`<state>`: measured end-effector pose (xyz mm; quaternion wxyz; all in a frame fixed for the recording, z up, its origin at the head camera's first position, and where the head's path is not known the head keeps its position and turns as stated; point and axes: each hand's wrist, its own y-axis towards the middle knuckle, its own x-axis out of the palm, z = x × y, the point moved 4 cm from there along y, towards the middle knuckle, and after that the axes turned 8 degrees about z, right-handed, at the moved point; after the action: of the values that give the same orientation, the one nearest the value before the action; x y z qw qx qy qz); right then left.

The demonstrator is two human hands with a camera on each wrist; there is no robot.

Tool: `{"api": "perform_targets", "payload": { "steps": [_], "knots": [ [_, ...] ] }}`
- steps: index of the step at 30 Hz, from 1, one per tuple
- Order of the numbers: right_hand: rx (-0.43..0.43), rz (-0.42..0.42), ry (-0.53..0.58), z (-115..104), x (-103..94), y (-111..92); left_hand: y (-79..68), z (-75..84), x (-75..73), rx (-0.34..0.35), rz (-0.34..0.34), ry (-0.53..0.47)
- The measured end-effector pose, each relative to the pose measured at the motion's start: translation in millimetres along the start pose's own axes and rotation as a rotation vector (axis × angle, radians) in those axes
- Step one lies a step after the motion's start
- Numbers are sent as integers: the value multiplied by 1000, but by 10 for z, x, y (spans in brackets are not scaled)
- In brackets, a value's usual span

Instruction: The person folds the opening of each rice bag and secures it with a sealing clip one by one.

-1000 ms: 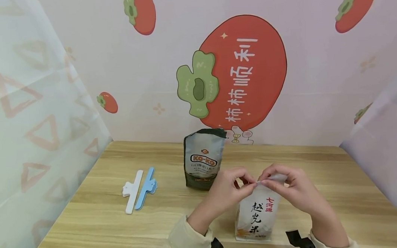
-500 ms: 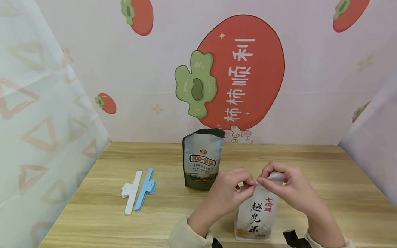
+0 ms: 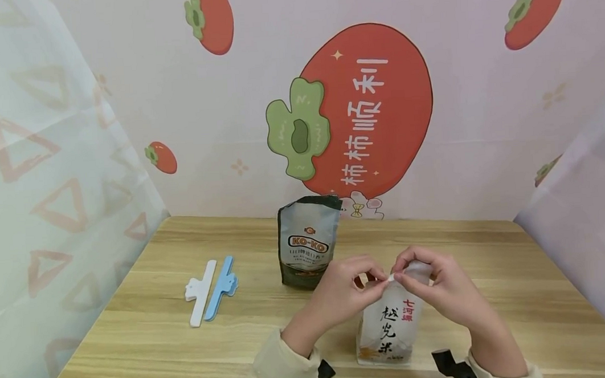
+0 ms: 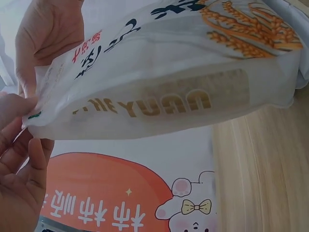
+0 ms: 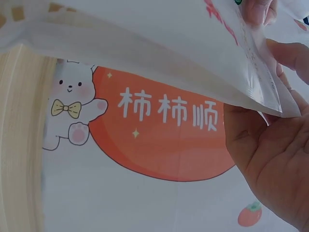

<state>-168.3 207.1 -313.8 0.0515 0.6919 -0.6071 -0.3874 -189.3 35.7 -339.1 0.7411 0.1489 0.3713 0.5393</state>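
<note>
A white rice bag (image 3: 392, 324) with black and red lettering stands upright near the front of the wooden table. My left hand (image 3: 346, 289) pinches its top edge between thumb and fingers. Close beside it, my right hand (image 3: 438, 282) pinches the same edge, and the fingertips of both hands nearly meet there. In the left wrist view the side of the rice bag (image 4: 159, 104) shows gold letters, with the left fingers (image 4: 19, 113) at the bag's top corner. The right wrist view has the right hand (image 5: 275, 150) around the other end of the top edge.
Behind the left hand stands a dark green and silver KO-KO bag (image 3: 308, 246). A white bag clip (image 3: 202, 294) and a blue bag clip (image 3: 220, 288) lie side by side on the left of the table (image 3: 151, 339). A printed backdrop (image 3: 216, 102) rises behind the table.
Both hands stay at the rice bag's top edge, with only small shifts of the fingers. The two bag clips and the KO-KO bag have kept their places.
</note>
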Motion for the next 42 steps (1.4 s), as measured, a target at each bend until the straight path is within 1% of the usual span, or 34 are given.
{"api": "perform_targets", "payload": {
  "steps": [4,9,11,15,19,22,27,36,40,42],
  "knots": [
    [-14,-5,-6,-11,-3,-7,4,-44,-17,-88,-18,-64],
    [-28,-3,-36,-19,-8,-6,8,-103,-30,-220,8,-90],
    [-32,-4,-43,-21,-9,-5,12,-122,-26,-264,8,-104],
    [-40,-4,-59,-31,-8,-6,16,-147,-19,-331,-13,-140],
    [-47,1,-77,-44,-8,-8,8,-156,-20,-359,-42,-158],
    [-50,9,-85,-51,-11,-8,4,-143,-26,-342,-67,-161],
    [-53,14,-89,-57,-12,-6,7,-100,-44,-289,-99,-144],
    [-34,25,-97,-54,-19,6,-7,-44,-57,-145,-99,-17],
    [-25,22,-89,-44,-23,4,-20,-26,-65,-106,-104,18],
    [-22,25,-98,-42,-27,2,-20,-14,-63,-86,-96,28]
  ]
}}
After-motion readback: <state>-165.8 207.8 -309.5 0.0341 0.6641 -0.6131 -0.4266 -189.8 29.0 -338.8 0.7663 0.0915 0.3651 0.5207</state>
